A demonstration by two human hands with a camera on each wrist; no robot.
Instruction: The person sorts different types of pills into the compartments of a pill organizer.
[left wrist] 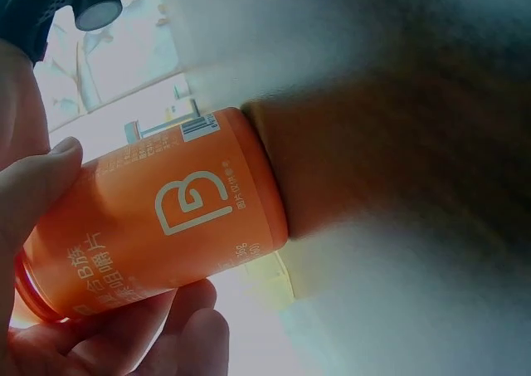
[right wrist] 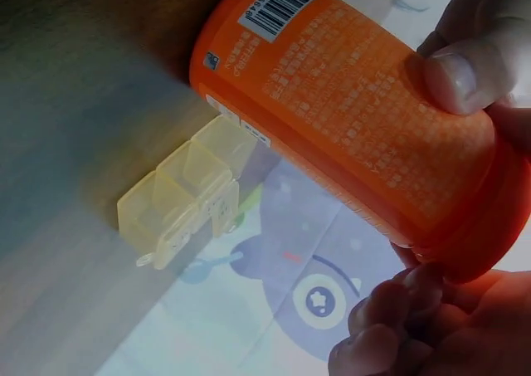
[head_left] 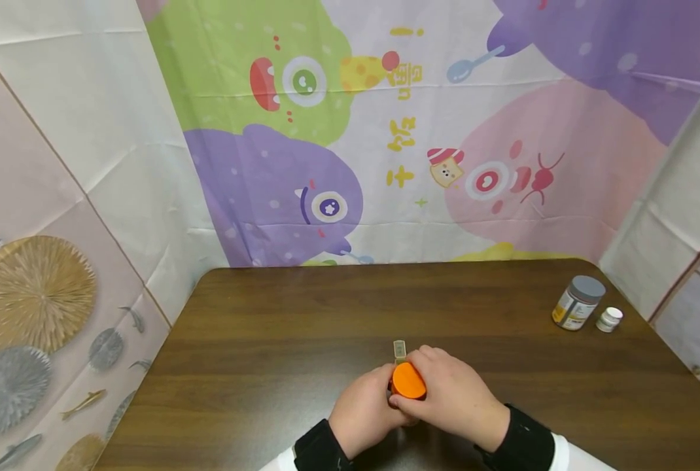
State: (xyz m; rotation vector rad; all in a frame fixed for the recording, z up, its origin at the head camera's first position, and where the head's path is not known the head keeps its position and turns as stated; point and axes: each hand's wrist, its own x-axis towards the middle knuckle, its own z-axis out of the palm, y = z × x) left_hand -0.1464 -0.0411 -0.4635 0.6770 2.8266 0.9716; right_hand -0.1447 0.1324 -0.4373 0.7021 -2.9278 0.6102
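An orange bottle (head_left: 409,381) with a smooth orange cap stands on the table in front of me, between both hands. My left hand (head_left: 362,407) grips its body from the left side. From the right, my right hand (head_left: 457,398) holds it around the cap end. White lettering and a barcode show on the bottle (left wrist: 195,210) in the left wrist view. Just beyond it sits a pale yellow, see-through pill organizer (right wrist: 178,189) with several compartments, mostly hidden by the hands and bottle in the head view.
A larger jar (head_left: 577,304) with a grey lid stands at the table's right side, beside a small white bottle (head_left: 610,320). The dark wooden table (head_left: 279,327) ends at a cartoon-printed curtain (head_left: 409,229) behind it.
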